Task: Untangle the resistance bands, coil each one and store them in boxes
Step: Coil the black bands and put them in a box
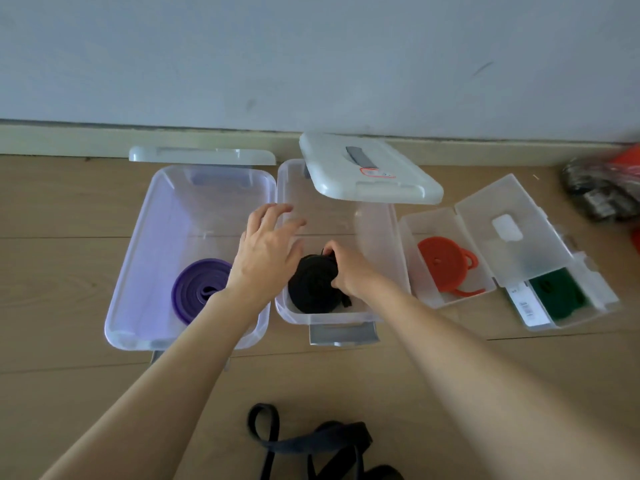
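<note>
Nearest to the camera, a loose black band (311, 441) is seen lying tangled on the wooden floor (450, 393), well in front of the middle box (377, 244). That clear box serves as the landmark for everything else. Inside it, at its near end, a coiled black band (311, 285) is held down by the right hand (349, 271), whose fingers are curled over the coil's right edge. The left hand (266, 251) is held above the box's left wall with its fingers spread and relaxed — nothing is gripped by it.

Just to the left of the middle box, touching or nearly touching it, a second clear box (138, 237) is set, and a coiled purple band (197, 289) is laid in its near half. To the right of the middle box a smaller hinged case (415, 230) is found open, with a coiled orange band (446, 265) in it; its flap (512, 230) is folded back over a further case (602, 296) holding a coiled green band (554, 292).

Across the far right corner of the middle box a white lid (363, 168) is rested, tilted. Behind the left box another lid (201, 155) is propped by the skirting of the wall (311, 57). Far to the right, blurred red and dark items (602, 188) are seen — what they are cannot be told.
</note>
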The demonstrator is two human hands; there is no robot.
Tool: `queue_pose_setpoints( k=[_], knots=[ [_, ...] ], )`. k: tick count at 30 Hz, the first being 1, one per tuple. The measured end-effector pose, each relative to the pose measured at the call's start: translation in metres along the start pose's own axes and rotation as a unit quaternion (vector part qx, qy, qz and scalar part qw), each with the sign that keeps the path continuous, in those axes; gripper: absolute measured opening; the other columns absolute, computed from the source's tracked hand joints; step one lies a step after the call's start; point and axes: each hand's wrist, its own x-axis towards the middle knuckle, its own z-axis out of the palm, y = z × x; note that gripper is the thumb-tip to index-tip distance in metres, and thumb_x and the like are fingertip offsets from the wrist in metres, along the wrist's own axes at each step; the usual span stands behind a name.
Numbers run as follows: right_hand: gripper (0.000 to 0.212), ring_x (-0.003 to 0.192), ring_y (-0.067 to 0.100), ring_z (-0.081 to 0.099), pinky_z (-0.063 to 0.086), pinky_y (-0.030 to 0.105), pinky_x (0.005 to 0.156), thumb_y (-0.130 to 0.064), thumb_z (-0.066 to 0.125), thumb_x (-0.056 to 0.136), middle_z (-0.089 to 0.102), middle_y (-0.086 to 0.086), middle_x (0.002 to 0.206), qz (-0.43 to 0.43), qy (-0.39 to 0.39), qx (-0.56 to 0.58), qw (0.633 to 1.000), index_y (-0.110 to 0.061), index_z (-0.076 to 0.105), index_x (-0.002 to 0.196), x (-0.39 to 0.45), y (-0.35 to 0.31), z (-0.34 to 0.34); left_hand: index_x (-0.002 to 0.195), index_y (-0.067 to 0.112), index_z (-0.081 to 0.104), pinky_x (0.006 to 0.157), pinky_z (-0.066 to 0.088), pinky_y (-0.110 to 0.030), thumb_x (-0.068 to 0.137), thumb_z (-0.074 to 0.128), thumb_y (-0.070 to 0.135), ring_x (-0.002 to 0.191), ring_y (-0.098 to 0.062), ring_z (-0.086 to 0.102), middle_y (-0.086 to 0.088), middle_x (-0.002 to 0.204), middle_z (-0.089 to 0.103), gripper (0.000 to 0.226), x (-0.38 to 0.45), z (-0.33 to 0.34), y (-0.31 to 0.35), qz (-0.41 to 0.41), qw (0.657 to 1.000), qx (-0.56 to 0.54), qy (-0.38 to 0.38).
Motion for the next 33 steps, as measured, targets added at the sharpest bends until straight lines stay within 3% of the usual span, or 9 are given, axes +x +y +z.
queue_pose_setpoints(
  k=[4,8,12,15,20,24,27,31,33],
  knots=[
    [0.048,0.097,0.022,0.052,0.042,0.029,0.077,0.005,0.057,0.083,0.051,0.01,0.119,-0.022,0.044,-0.012,0.999,-0.016,0.041,0.123,-0.002,0.004,0.006,0.123,0.004,0.058,0.11,0.017,-0.03,0.09,0.053,0.003,0.139,-0.031,0.024,-0.013,0.145,0.039,0.033,-0.011,-0.002,-0.01,0.034,0.999,-0.013,-0.008],
    [0.053,0.107,0.026,0.051,0.045,0.032,0.083,-0.003,0.061,0.084,0.049,0.011,0.126,-0.049,0.003,-0.043,0.998,-0.015,0.039,0.13,-0.005,-0.001,-0.003,0.125,0.006,0.055,0.112,0.016,-0.027,0.092,0.05,0.004,0.141,-0.027,0.019,-0.011,0.147,0.035,0.034,-0.012,0.0,-0.006,0.02,1.0,-0.019,-0.005],
    [0.047,0.109,0.027,0.054,0.047,0.034,0.086,-0.011,0.063,0.086,0.054,0.012,0.123,-0.044,0.027,-0.057,0.997,-0.011,0.042,0.129,-0.009,-0.004,-0.01,0.127,0.006,0.054,0.113,0.017,-0.029,0.092,0.049,0.005,0.141,-0.027,0.019,-0.011,0.147,0.035,0.035,-0.011,-0.002,-0.006,0.02,1.0,-0.02,-0.01],
    [0.045,0.108,0.025,0.053,0.044,0.029,0.082,-0.012,0.063,0.086,0.055,0.011,0.122,-0.036,0.027,-0.063,0.997,-0.01,0.043,0.126,-0.014,-0.001,-0.013,0.127,0.005,0.054,0.111,0.022,-0.032,0.091,0.051,0.004,0.138,-0.03,0.026,-0.013,0.145,0.038,0.036,-0.013,-0.005,-0.004,0.02,1.0,-0.02,-0.01],
    [0.044,0.12,0.025,0.045,0.04,0.033,0.095,-0.011,0.058,0.088,0.047,0.008,0.132,-0.051,0.095,-0.065,0.992,-0.012,0.044,0.13,-0.042,-0.004,-0.022,0.117,0.002,0.061,0.096,0.038,-0.039,0.087,0.053,-0.002,0.113,-0.038,0.048,-0.019,0.131,0.05,0.031,-0.038,-0.017,0.005,-0.042,0.998,-0.037,0.038],
    [0.035,0.102,0.014,0.052,0.038,0.022,0.078,-0.01,0.058,0.089,0.055,0.006,0.121,-0.094,0.159,-0.034,0.982,-0.01,0.051,0.123,-0.09,-0.001,-0.031,0.108,0.0,0.065,0.085,0.042,-0.039,0.084,0.053,-0.005,0.097,-0.036,0.053,-0.019,0.115,0.057,0.027,-0.078,-0.028,0.028,-0.077,0.99,-0.069,0.095],
    [0.027,0.101,0.018,0.056,0.042,0.023,0.08,-0.003,0.055,0.089,0.06,0.008,0.113,-0.093,0.19,-0.002,0.977,-0.006,0.056,0.115,-0.128,0.005,-0.03,0.1,-0.002,0.066,0.083,0.043,-0.04,0.079,0.051,-0.011,0.091,-0.034,0.053,-0.02,0.107,0.058,0.027,-0.117,-0.031,0.04,-0.077,0.986,-0.071,0.128],
    [0.019,0.091,0.017,0.057,0.041,0.017,0.077,0.001,0.05,0.088,0.064,0.007,0.1,-0.1,0.264,0.057,0.958,-0.004,0.062,0.101,-0.17,0.012,-0.008,0.099,-0.002,0.065,0.085,0.041,-0.038,0.074,0.05,-0.012,0.093,-0.036,0.053,-0.019,0.106,0.056,0.031,-0.172,-0.017,0.047,-0.121,0.986,-0.08,0.086],
    [0.018,0.085,0.015,0.056,0.042,0.02,0.075,0.0,0.05,0.088,0.064,0.005,0.096,-0.072,0.232,0.086,0.966,-0.005,0.062,0.1,-0.181,0.017,0.011,0.1,-0.001,0.065,0.084,0.04,-0.038,0.074,0.051,-0.012,0.091,-0.038,0.052,-0.019,0.105,0.056,0.031,-0.191,-0.008,0.047,-0.126,0.988,-0.08,0.041]
  ],
)
